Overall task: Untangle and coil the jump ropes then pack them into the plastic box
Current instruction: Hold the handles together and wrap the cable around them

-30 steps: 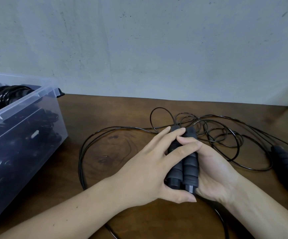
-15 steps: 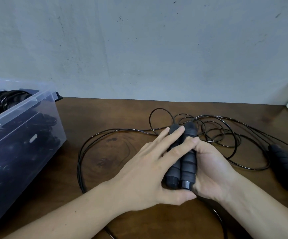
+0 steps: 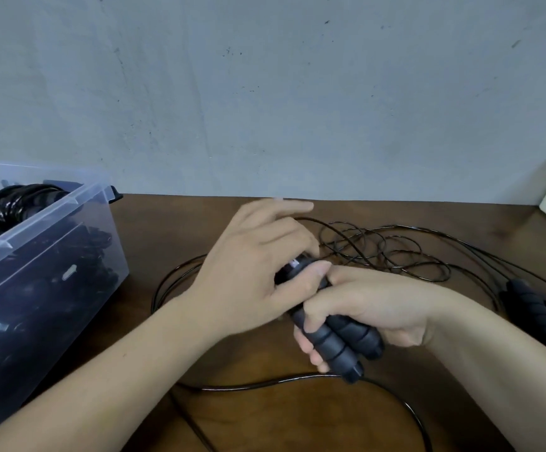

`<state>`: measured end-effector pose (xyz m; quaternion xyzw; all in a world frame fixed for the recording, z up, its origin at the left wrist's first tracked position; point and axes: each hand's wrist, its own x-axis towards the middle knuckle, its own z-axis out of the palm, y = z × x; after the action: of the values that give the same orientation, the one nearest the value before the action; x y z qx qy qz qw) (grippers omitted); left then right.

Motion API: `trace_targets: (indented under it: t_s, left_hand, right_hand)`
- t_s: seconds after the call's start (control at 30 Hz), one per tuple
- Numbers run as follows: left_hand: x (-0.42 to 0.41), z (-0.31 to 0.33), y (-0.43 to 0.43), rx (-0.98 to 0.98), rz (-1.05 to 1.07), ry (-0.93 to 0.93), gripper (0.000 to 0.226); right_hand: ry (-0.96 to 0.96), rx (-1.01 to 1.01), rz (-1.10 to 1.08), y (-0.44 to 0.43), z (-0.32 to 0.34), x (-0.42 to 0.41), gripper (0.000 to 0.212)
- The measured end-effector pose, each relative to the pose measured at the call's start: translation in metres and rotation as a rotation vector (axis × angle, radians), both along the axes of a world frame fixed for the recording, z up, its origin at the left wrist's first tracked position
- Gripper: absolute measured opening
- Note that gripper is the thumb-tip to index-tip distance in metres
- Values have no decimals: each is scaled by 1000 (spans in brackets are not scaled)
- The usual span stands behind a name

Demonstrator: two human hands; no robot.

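Right grip (image 3: 373,308) wrapped round paired handles (image 3: 340,340), near centre, just above bench (image 3: 173,230). Left grip (image 3: 252,272) at handle tops, blurred; cannot tell if pinching. Cord (image 3: 382,252) tangled far right. Box (image 3: 46,220) left. Likely: foam handles light, grippy, best hold; thin cord springy, slick, kinks.

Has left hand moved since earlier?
Yes: left hand moved toward the grey wall; fingertips now reach back edge of the brown wooden table, earlier well short.
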<state>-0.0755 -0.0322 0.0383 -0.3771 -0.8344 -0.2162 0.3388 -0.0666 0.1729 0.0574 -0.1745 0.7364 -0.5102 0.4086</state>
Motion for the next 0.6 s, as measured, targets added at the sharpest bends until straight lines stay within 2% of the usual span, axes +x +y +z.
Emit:
trace_targets:
  t_s: [0.07,0.17,0.27,0.33,0.43,0.6]
  left_hand:
    - [-9,4,-3,-12,41,60,33]
    - [-18,10,-8,74,-17,-29,39]
    - [-20,21,-6,159,1,-141,45]
    - [-21,30,-6,156,16,-113,45]
    - [-29,43,-7,142,52,-57,43]
    - [-39,51,-2,170,103,-115,47]
  right_hand:
    - [121,91,-2,-5,9,-5,12]
    - [244,163,18,-6,29,-11,14]
    - [414,247,180,2,50,-17,19]
    - [517,276,181,8,62,-20,25]
    - [522,199,109,13,74,-23,33]
    - [488,190,96,12,85,-34,20]
